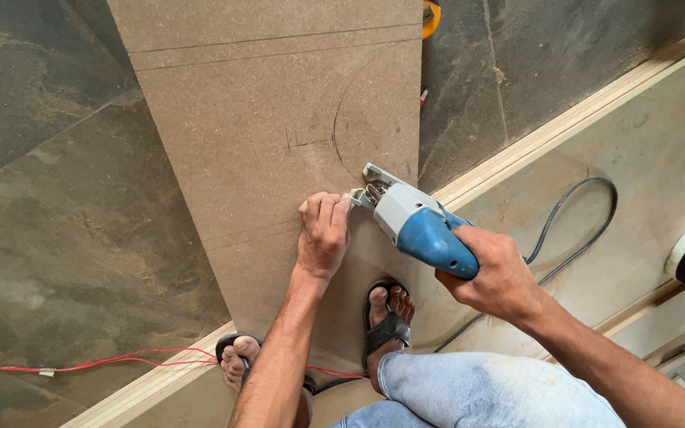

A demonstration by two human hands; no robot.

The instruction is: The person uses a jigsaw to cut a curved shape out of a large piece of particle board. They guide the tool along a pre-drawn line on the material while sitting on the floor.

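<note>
Head view, right hand (495,273) grip closed around blue jigsaw (418,226), left hand (323,234) fingers curled, pressing brown board (263,127)

The person's forearms are bare from elbow to wrist, with no sleeves, watch or bracelet showing. The left hand (323,234) and right hand (495,277) wear no gloves or rings. Light blue denim jeans (477,392) cover the legs, faded pale at the knee. On the feet are black open-toed sandals (386,326) with broad straps over the instep, the toes uncovered.
</note>
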